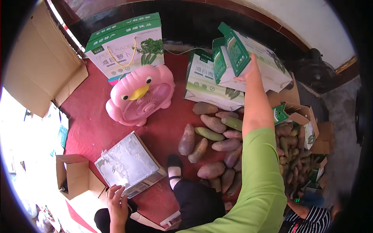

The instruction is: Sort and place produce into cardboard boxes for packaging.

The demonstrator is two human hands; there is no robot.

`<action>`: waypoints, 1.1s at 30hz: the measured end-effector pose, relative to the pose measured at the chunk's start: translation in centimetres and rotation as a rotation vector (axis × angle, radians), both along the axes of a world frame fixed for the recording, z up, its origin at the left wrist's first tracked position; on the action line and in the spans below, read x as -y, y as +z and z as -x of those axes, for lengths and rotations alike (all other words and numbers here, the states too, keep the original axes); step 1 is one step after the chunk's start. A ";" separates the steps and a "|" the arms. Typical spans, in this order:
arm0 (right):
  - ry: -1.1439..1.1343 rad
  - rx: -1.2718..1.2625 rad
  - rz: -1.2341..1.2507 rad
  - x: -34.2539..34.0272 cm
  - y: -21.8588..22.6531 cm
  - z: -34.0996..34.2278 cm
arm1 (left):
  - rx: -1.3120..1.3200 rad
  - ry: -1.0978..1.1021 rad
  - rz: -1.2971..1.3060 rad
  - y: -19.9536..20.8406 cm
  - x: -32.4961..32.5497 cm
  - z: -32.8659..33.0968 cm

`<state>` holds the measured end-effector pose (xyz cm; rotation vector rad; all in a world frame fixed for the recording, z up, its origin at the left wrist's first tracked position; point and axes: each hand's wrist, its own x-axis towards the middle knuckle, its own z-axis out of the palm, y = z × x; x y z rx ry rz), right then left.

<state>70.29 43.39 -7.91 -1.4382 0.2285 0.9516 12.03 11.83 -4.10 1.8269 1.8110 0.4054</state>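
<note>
My right arm, in a green sleeve, reaches far forward. Its hand (250, 72) grips a white and green carton (268, 58) by its open end, where green flaps stick out. That carton is tilted and rests against or over a second white and green carton (202, 83). Near my left knee, my left hand (117, 202) is empty, its fingers loosely bent and apart. Just beyond it is a flat scale with a worn silver top (126, 161). Several long radishes (211, 170), purplish brown and green, lie on the red floor below my right arm.
A pink bird-shaped fan (142, 95) stands before a closed white and green carton with rope handles (128, 46). Brown cardboard boxes (74, 174) are at left. More radishes (291, 151) pile up at right, near a person in a striped top (314, 219). A black fan (316, 72) stands behind.
</note>
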 end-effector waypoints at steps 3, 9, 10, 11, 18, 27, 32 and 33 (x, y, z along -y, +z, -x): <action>-0.043 -0.012 -0.004 0.1 0.3 1.7 | -0.006 0.015 0.004 0.1 -0.3 -0.3; -0.130 -0.017 -0.036 0.0 0.0 2.7 | -0.024 0.025 0.005 -0.1 0.1 -0.1; -0.105 -0.025 -0.069 -0.3 -1.2 1.1 | -0.020 0.021 0.007 -0.2 0.1 -0.2; -0.079 -0.036 -0.098 -0.4 -2.2 0.0 | -0.016 0.024 0.004 -0.3 0.2 -0.2; -0.070 -0.059 -0.292 3.7 -2.4 1.9 | -0.018 0.024 -0.073 0.8 1.1 0.4; 0.055 -0.187 -0.557 20.8 0.0 3.9 | 0.058 0.002 -0.162 2.3 3.7 1.9; 0.254 -0.360 -0.776 30.2 1.1 7.3 | 0.080 -0.005 -0.278 3.2 5.6 3.4; 0.258 -0.354 -0.788 32.0 1.2 8.0 | 0.085 -0.005 -0.292 3.3 6.0 3.7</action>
